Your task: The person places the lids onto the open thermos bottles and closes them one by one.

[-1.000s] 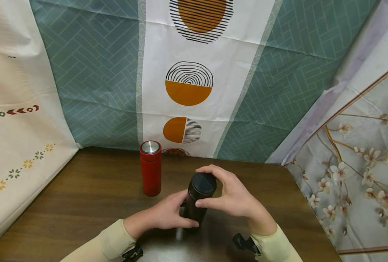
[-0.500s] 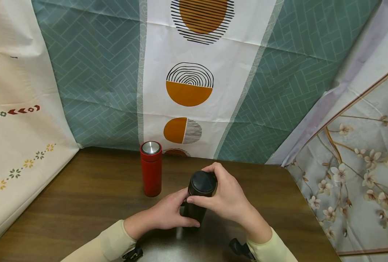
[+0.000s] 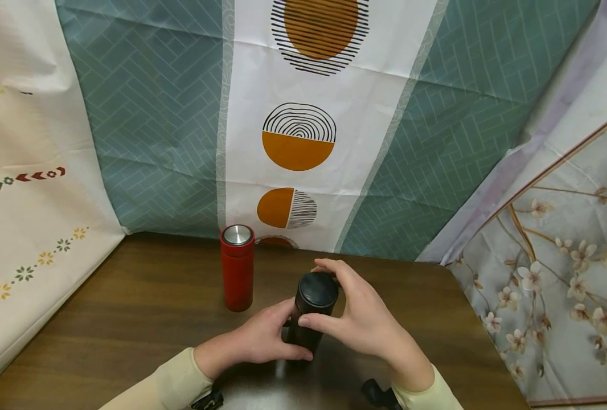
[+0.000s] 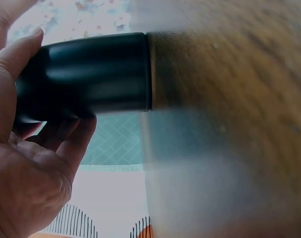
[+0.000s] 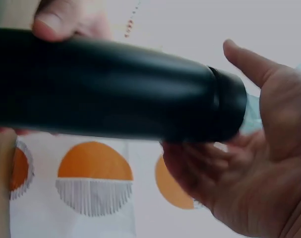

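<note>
Right hand (image 3: 362,313) perhaps touching flask (image 3: 316,291), bottle (image 3: 238,270) nearby

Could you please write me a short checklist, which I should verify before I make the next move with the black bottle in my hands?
1. Left hand grips the smooth black cylindrical bottle: ok, it holds the body.
2. Bottle stands on the brown wood-look table: ok, its base appears to rest there.
3. Round black lid is in place: ok.
4. Lid is tight or loose: cannot tell.
5. Right hand has a firm grip on the lid: not ok, its thumb is apart from it in the right wrist view.
6. Red cylindrical bottle with a silver-coloured top is out of the way: ok, upright and touched by neither hand.
</note>
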`<move>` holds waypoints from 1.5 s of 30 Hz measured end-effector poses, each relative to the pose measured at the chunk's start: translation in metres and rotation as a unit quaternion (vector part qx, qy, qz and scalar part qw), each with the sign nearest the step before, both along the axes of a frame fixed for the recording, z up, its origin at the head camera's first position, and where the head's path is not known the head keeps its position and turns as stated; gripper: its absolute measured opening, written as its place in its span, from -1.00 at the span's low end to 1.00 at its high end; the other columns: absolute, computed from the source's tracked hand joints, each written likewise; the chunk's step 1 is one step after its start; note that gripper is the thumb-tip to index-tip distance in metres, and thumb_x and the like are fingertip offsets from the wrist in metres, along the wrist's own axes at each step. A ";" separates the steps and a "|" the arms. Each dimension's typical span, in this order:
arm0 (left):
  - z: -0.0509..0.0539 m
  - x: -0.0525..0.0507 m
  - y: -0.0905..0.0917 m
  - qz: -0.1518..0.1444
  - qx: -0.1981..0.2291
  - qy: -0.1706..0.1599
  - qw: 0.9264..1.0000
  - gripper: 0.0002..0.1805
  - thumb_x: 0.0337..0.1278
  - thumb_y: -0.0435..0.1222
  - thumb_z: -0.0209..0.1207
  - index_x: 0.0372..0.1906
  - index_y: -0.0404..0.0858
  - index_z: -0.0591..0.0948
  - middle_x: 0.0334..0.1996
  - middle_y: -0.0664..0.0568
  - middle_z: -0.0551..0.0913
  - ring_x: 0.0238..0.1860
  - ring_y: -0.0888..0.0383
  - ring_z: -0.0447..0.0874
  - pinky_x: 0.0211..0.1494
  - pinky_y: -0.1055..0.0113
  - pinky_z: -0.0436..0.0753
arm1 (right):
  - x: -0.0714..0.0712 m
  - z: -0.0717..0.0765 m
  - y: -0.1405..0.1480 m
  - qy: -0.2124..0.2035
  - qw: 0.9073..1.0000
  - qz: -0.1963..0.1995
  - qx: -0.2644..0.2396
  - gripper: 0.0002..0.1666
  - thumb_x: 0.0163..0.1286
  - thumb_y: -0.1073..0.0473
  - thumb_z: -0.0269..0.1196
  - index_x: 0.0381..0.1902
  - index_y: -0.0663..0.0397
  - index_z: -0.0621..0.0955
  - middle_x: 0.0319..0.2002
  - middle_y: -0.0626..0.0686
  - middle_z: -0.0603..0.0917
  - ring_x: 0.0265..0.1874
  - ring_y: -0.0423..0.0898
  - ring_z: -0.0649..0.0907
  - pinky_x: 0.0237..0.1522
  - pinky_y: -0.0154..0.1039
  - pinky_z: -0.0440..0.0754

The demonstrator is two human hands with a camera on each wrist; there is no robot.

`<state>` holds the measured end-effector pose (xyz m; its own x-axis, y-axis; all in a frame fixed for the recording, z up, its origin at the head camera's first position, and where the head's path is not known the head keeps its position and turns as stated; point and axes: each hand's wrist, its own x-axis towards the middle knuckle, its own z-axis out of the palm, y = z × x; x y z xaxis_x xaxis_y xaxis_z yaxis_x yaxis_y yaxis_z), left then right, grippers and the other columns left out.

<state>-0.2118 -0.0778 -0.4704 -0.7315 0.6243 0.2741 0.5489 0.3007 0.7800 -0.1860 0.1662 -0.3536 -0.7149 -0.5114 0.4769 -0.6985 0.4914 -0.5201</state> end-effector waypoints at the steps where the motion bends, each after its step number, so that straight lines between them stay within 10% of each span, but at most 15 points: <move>1: 0.000 0.000 0.000 0.000 0.000 -0.001 1.000 -0.07 0.16 0.15 0.64 0.58 0.33 0.40 0.37 0.36 0.62 0.32 0.24 0.67 0.41 0.09 0.65 | 0.000 0.001 0.003 -0.004 1.000 0.026 -0.003 0.05 0.29 -0.10 0.71 0.62 -0.19 0.44 0.38 -0.17 0.64 0.34 -0.14 0.65 0.37 -0.05 0.64; 6: -0.002 0.000 0.000 0.000 0.000 0.003 1.000 -0.08 0.16 0.13 0.65 0.57 0.31 0.41 0.35 0.34 0.63 0.30 0.24 0.68 0.39 0.10 0.67 | -0.003 0.005 0.011 0.015 0.995 0.095 -0.005 -0.12 0.43 0.10 0.61 0.61 -0.10 0.49 0.45 -0.13 0.61 0.40 -0.09 0.63 0.42 -0.16 0.58; 26: -0.001 -0.001 0.002 -0.013 0.016 -0.004 1.000 -0.02 0.17 0.10 0.65 0.62 0.31 0.35 0.41 0.33 0.60 0.33 0.24 0.66 0.40 0.17 0.67 | -0.003 -0.004 -0.005 0.116 0.993 -0.020 -0.007 -0.15 0.13 -0.09 0.79 0.32 -0.01 0.70 0.00 -0.14 0.59 -0.10 -0.25 0.65 -0.12 -0.21 0.72; 45: 0.000 0.000 0.002 -0.007 0.008 -0.002 1.000 -0.07 0.17 0.12 0.65 0.58 0.27 0.40 0.36 0.32 0.63 0.31 0.24 0.68 0.41 0.13 0.66 | -0.015 0.002 0.017 -0.038 0.987 0.150 -0.045 -0.10 0.48 0.20 0.56 0.68 -0.01 0.45 0.45 0.01 0.67 0.42 0.02 0.64 0.45 -0.16 0.56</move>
